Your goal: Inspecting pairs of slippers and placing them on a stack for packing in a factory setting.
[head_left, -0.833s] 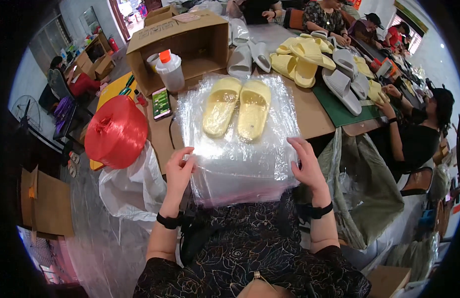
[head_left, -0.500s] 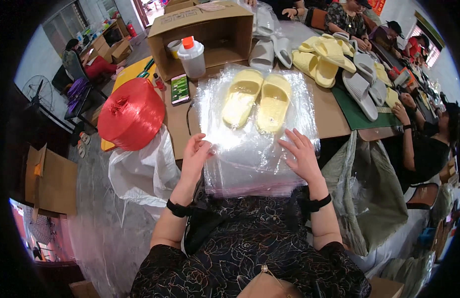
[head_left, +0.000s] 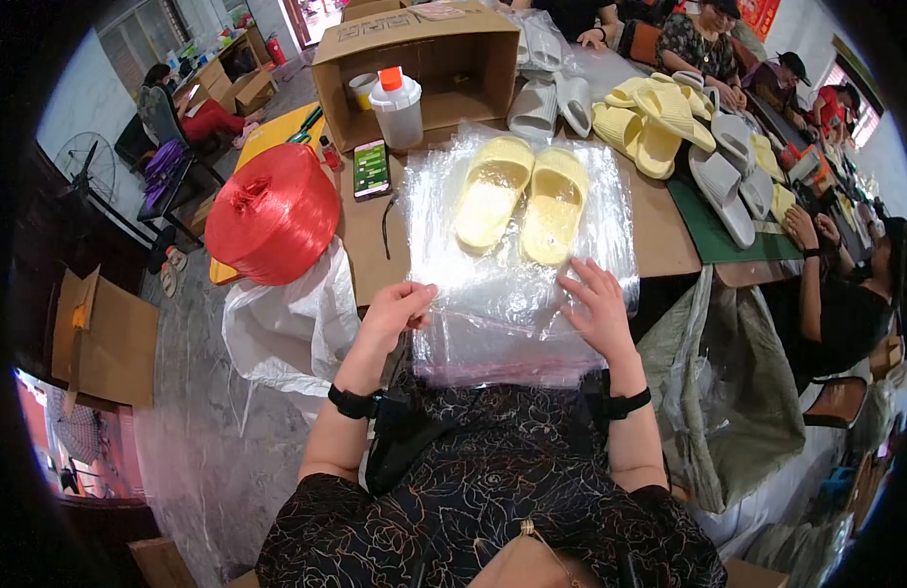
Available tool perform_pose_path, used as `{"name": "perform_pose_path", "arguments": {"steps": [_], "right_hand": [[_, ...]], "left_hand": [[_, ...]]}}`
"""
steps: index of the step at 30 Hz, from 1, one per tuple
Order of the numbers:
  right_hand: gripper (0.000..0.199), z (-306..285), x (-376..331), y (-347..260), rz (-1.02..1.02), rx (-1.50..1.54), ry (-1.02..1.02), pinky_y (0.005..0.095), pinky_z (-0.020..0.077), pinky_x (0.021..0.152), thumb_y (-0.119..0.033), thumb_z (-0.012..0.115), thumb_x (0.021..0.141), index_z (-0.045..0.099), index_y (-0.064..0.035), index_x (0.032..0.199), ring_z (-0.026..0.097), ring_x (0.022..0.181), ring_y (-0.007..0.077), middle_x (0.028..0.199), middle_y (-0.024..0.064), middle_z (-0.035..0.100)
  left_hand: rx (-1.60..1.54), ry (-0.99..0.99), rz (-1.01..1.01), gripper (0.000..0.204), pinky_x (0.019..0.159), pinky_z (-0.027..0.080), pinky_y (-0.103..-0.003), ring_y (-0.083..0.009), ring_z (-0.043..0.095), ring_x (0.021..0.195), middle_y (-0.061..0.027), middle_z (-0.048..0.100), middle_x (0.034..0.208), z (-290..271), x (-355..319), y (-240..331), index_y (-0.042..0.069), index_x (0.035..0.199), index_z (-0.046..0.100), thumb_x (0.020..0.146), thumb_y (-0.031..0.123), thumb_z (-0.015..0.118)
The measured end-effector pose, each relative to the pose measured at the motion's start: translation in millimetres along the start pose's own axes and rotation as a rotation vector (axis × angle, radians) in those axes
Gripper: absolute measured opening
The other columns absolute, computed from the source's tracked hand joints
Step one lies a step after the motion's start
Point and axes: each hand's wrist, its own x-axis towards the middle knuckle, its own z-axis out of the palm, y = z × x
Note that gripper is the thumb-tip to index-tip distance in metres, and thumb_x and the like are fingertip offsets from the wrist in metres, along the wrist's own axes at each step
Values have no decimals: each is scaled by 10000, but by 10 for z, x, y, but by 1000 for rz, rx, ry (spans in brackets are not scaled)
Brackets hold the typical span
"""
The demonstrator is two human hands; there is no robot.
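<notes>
The left hand (head_left: 399,310) was half curled at the left edge of the clear plastic bags (head_left: 463,343), thumb and fingers bunched; whether they pinched any film could not be told. Well apart from it, the right hand (head_left: 600,312) was open over the right side, fingers spread. Two yellow slippers (head_left: 494,188) lay side by side toward the far end of the bags on the tabletop (head_left: 367,263).

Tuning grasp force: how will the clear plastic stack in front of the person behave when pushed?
Likely floppy: the clear plastic looks thin and wrinkled. Probably slippery, given its glossy sheen. The near edge may buckle first, since the yellow slippers probably weigh down the far part.
</notes>
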Motion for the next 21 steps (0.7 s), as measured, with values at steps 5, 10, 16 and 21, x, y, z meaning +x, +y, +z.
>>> {"name": "perform_pose_path", "arguments": {"steps": [5, 10, 16, 21], "right_hand": [[499, -59, -71, 44, -27, 38, 76, 496, 360, 1162, -151, 801, 790, 710, -229, 1274, 427, 1451, 328, 1529, 54, 521], [440, -305, -242, 39, -176, 33, 219, 483, 418, 1106, -112, 806, 759, 753, -222, 1182, 478, 1407, 324, 1473, 27, 584], [303, -482, -238, 97, -261, 91, 116, 484, 432, 1080, -71, 778, 773, 773, -171, 1059, 533, 1367, 308, 1367, -6, 671], [181, -547, -281, 347, -63, 203, 153, 439, 429, 1074, -16, 727, 805, 776, -122, 944, 584, 1309, 306, 1162, 13, 766]], "left_hand": [[267, 165, 199, 296, 525, 396, -233, -78, 530, 556, 10, 604, 668, -135, -141, 41, 27, 872, 676, 974, 303, 711], [1077, 254, 980, 523, 1043, 492, -422, -307, 606, 1268, -160, 647, 1348, -159, -378, 327, 58, 1343, 619, 849, 165, 753], [1300, -231, 1019, 745, 1220, 322, -528, -357, 277, 1539, -50, 396, 1634, 148, -205, 301, 166, 1449, 542, 750, 105, 795], [1070, -187, 1044, 158, 1145, 446, -428, -301, 568, 1351, -40, 728, 1263, 116, 54, 133, 104, 1055, 770, 905, 90, 725]]}}
